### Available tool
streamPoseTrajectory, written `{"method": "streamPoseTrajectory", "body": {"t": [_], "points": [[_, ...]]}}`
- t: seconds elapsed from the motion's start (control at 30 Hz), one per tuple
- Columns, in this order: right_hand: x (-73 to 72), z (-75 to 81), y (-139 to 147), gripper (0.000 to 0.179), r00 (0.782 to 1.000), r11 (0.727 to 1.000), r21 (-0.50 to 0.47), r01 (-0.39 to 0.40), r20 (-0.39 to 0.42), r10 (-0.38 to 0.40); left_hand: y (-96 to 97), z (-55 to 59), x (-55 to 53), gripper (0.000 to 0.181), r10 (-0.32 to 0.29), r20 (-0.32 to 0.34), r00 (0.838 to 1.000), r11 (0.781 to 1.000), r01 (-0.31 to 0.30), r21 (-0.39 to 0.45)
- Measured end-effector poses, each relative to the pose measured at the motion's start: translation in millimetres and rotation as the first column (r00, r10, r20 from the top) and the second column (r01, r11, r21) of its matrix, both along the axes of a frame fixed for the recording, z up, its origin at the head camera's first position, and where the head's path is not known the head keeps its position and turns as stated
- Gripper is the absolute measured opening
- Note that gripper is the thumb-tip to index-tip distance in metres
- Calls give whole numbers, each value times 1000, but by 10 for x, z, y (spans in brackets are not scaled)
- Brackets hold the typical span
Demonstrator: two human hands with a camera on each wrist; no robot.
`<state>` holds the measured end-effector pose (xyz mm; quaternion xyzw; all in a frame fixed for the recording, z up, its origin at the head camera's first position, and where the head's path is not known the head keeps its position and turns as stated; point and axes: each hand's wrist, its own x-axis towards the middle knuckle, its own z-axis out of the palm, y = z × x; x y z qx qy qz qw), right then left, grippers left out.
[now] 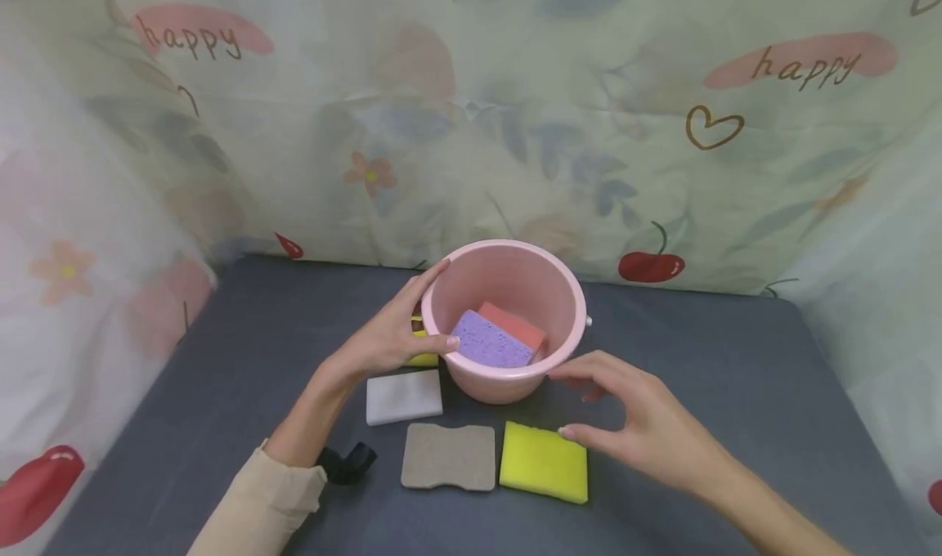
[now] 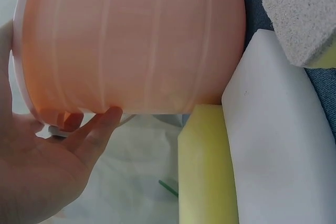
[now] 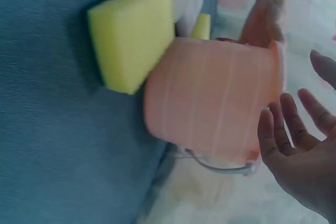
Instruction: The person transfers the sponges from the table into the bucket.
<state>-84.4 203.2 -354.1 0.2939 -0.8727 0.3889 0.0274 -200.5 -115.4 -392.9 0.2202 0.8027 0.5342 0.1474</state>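
between the two hands stands a pink bucket [image 1: 508,327] on the dark grey table [image 1: 736,392]. the left hand [image 1: 390,335] rests against the bucket's left wall, fingers straight along the side and the thumb lying at the rim; it grips nothing. the right hand [image 1: 640,421] hovers just off the bucket's right front, fingers spread and relaxed, apart from the wall as far as the right wrist view shows. inside the bucket lie a purple sponge [image 1: 489,341] and, behind it, an orange-red sponge [image 1: 513,325]. under the left hand, a small yellow sponge [image 1: 423,358] peeks out beside the bucket's base, and a white sponge [image 1: 403,396] lies just below that hand's wrist. a grey-brown sponge [image 1: 449,456] sits nearer the person, between the forearms. touching its right edge is a larger yellow sponge [image 1: 543,462], just beneath the right thumb. a black clip [image 1: 347,462] lies by the left sleeve [image 1: 257,507].
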Motion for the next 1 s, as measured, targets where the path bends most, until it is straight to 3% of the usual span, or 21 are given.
{"method": "streamPoseTrajectory", "body": {"t": [0.17, 0.43, 0.77, 1.0], "points": [[55, -131, 46, 54, 1000, 1000, -1, 2, -11, -2, 7, 8, -20, 103, 4, 8, 1000, 1000, -4, -5], [169, -418, 88, 61, 997, 996, 39, 77, 27, -79, 7, 29, -30, 104, 0, 18, 1000, 1000, 0, 5], [343, -785, 103, 65, 963, 966, 197, 165, 179, -201, 1, 21, -32, 103, -7, 7, 1000, 1000, 7, 17], [418, -979, 125, 71, 952, 953, 273, 129, 236, -196, -14, -1, -16, 104, -6, -1, 1000, 1000, 6, 15]]}}
